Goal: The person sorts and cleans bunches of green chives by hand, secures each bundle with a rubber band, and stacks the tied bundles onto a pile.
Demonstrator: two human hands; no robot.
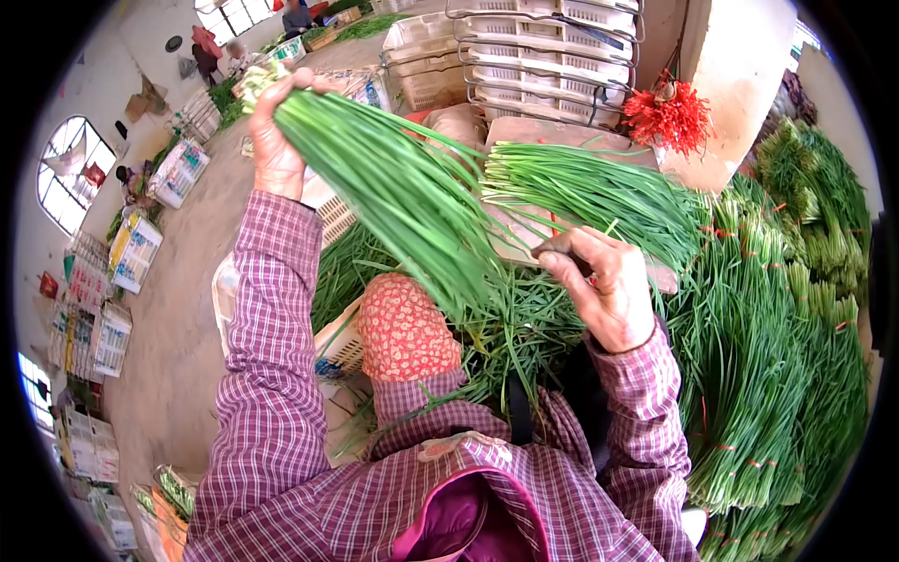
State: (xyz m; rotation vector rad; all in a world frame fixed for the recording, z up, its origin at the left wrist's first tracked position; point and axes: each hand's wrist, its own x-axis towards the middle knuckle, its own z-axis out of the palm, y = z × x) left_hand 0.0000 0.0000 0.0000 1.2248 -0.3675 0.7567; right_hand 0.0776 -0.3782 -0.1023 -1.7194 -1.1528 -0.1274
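Raised at the upper left, my left hand [276,145] is wrapped round the pale stem end of a bunch of garlic chives [384,178]. The long green leaves hang down and to the right from it. My right hand [607,286] is near the hanging leaf tips, thumb and forefinger pinched together; a thin leaf may be between them, too small to make out. Beyond it, a second pile of chives [590,192] lies on a board [524,131]. Loose chive leaves [515,328] cover my lap beside a red flowered cloth [407,323] on my knee.
Tied chive bundles [749,356] are heaped on the right. Red ties [667,117] hang by a pillar [740,75]. Stacked white crates [548,61] stand behind the board. A crate [342,342] with chives is by my knee. Other people [298,19] sit far back.
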